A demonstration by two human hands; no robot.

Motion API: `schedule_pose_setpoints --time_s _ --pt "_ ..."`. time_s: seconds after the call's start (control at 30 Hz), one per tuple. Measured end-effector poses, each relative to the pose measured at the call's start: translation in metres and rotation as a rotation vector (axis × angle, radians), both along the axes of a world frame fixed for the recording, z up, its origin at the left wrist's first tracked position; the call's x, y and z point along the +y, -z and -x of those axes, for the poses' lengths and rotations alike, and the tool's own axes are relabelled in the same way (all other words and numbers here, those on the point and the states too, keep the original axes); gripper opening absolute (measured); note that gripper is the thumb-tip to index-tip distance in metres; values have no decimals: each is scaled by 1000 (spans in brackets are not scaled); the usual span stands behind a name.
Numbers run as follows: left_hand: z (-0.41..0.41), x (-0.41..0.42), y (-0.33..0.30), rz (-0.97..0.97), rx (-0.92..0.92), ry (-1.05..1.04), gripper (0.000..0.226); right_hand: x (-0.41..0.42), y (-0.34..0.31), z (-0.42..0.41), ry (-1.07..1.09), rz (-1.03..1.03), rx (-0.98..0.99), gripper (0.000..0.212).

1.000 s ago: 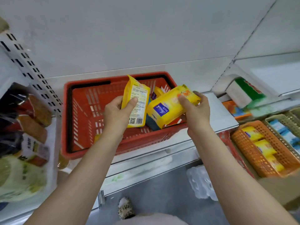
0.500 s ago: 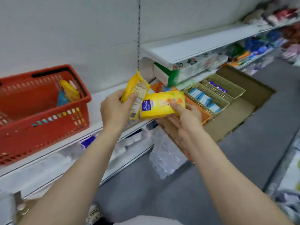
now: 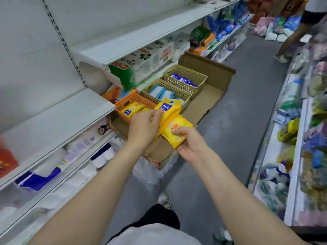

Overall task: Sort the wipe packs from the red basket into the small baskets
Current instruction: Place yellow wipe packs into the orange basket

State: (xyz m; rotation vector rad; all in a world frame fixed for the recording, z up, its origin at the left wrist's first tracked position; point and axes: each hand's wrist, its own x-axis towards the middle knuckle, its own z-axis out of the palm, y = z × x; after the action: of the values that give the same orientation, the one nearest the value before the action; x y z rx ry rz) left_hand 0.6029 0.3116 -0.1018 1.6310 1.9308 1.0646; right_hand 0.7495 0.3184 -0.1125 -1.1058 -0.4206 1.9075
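My left hand (image 3: 144, 127) grips a yellow wipe pack (image 3: 169, 108) with a blue label, held just over the near end of the orange small basket (image 3: 131, 101). Yellow packs lie in that basket. My right hand (image 3: 190, 144) holds a second yellow wipe pack (image 3: 177, 129) from below, thumb on top, over the cardboard tray (image 3: 208, 98). Two olive small baskets hold blue packs: the middle one (image 3: 150, 88) and the far one (image 3: 201, 76). The red basket (image 3: 7, 163) shows only as a blurred red corner at the far left edge.
White shelves (image 3: 58, 121) run along the left with tissue and detergent packs under them. A grey aisle floor (image 3: 244, 121) lies to the right, lined by a low shelf of bagged goods (image 3: 304, 138). Another person (image 3: 300, 27) stands far down the aisle.
Both hands carried their yellow packs away from the red basket, rightward and down to the small baskets. The view swung right, so the red basket slid to the left edge.
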Motion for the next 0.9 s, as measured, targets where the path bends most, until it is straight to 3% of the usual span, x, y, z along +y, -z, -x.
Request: schedule_pose_setpoints --time_s 0.13,0.3,0.37,0.43,0.6,0.9 --pt "-18 65 14 151 -80 10 14 57 15 -32 20 -3 -64 20" --pt "-35 136 26 408 -421 -42 83 143 22 -67 -54 -2 -273 19" --pt "-36 159 30 429 -500 -75 90 174 24 -77 -133 2 -292 10" --pt "-34 178 33 416 -580 -129 77 202 29 -79 -196 -1 -306 12" --pt "-11 214 48 333 -801 -391 34 263 43 -72 -282 -12 -395 47" --pt "42 224 64 78 -1097 -858 35 393 58 7 -676 -235 -516 29"
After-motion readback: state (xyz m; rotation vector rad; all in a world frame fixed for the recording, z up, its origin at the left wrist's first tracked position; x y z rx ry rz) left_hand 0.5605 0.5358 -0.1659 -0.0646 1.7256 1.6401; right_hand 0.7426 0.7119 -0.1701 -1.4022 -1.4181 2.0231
